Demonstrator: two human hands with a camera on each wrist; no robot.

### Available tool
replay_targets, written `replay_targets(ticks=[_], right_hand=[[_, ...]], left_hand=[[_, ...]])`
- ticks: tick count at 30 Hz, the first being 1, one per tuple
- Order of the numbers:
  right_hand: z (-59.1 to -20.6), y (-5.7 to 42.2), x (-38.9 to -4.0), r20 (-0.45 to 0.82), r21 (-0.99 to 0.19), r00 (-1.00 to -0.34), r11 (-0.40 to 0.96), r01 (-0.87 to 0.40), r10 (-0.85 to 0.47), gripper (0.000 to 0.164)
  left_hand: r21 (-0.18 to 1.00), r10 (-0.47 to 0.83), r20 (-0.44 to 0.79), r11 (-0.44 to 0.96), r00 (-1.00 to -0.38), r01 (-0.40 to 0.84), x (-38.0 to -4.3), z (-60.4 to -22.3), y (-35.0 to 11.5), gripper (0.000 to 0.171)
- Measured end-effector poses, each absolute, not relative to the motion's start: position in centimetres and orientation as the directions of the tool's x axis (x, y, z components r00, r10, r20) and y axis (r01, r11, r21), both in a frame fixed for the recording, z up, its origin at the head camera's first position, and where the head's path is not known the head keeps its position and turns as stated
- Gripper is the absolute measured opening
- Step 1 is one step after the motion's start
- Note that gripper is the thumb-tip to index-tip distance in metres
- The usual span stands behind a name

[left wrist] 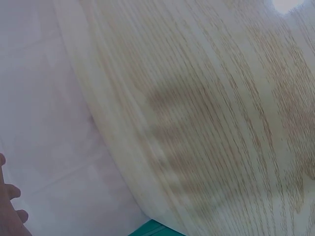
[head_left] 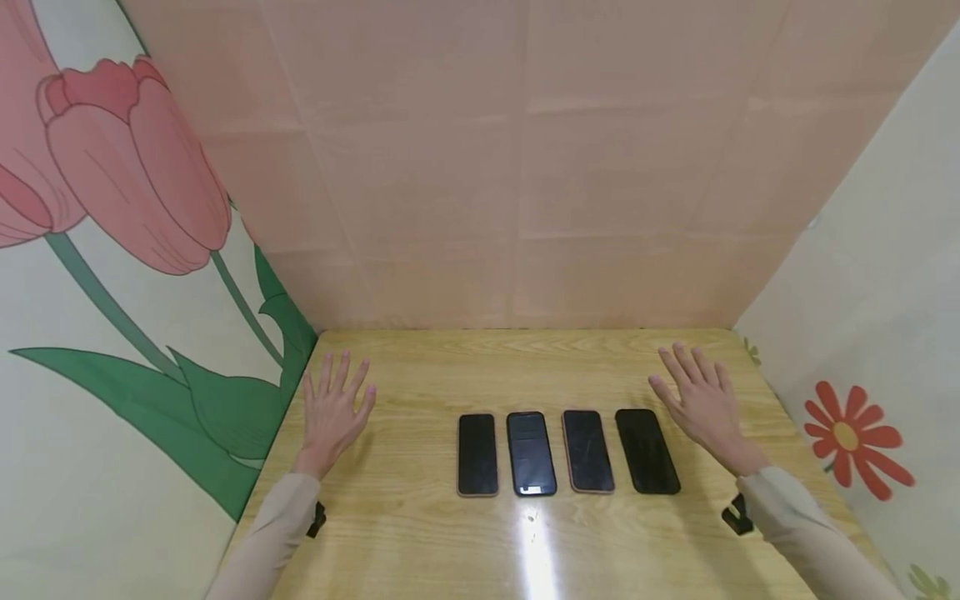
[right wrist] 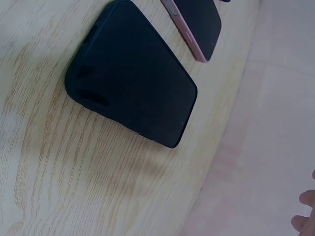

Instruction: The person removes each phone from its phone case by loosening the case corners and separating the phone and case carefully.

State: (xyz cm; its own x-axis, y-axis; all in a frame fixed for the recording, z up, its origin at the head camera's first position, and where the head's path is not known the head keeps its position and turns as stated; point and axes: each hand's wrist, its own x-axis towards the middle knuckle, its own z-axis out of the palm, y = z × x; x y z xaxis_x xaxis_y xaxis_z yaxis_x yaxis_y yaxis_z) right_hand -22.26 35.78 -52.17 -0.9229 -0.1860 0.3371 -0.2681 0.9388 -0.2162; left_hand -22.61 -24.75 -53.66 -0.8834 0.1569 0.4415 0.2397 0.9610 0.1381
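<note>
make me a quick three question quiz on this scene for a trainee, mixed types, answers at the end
1. How many phones lie in the row on the wooden table?
2. True or false: the left hand is holding a phone.
3. Which phone is nearest the right hand?
a) the leftmost phone
b) the second phone from the left
c) the rightmost phone

Key
1. Four.
2. False: its fingers are straight and spread, and it holds nothing.
3. c: the rightmost phone lies just beside that hand, not held by it.
</note>
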Motion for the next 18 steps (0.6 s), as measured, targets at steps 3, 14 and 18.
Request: replay_targets(ticks=[3, 14, 18], right_hand=[[-52.2, 35.6, -22.3, 0.334, -0.217, -0.924, 0.938, -0.269, -0.187, 0.066], [-52.5, 34.8, -22.3, 0.345, -0.223, -0.917, 0.931, -0.288, -0.201, 0.066], [-52.7, 34.6, -22.2, 0.361, -0.23, -0.91, 0.926, -0.3, -0.205, 0.065]], left_hand=[[0.134, 0.16, 0.449, 0.961, -0.879, 0.243, -22.6, -53.7, -24.7, 0.053], [0.146, 0.152, 0.408, 0.962, -0.9, 0.228, -22.5, -53.9, -24.5, 0.053], [0.159, 0.144, 0.385, 0.963, -0.912, 0.219, -22.4, -53.9, -24.4, 0.054]])
